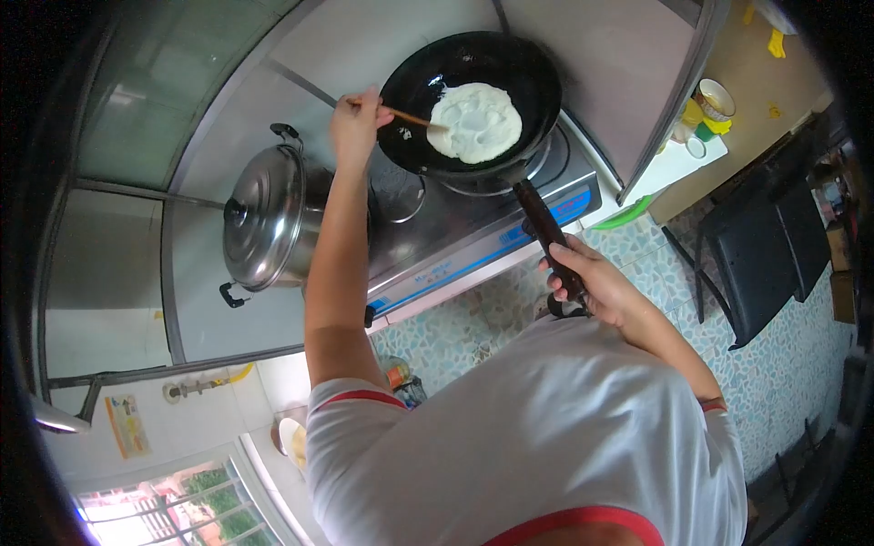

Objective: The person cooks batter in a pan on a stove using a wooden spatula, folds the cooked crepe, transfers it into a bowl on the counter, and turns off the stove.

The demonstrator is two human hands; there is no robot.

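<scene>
A black wok (414,86) sits over the burner with a pale, round pancake (478,123) spread on its inside. Pinched in my left hand (357,123) is a thin brown wooden stick, perhaps chopsticks (410,117), whose far end touches the left edge of the pancake. My right hand (590,278) is wrapped round the wok's dark handle (543,218), close to its end. The handle points down and right, towards my body.
The gas stove (446,264) carries a lidded steel pot (264,218) left of my left forearm. Right of the stove, a white ledge (678,164) holds a bowl (715,98) and small items. A black folding chair (765,250) stands on the tiled floor.
</scene>
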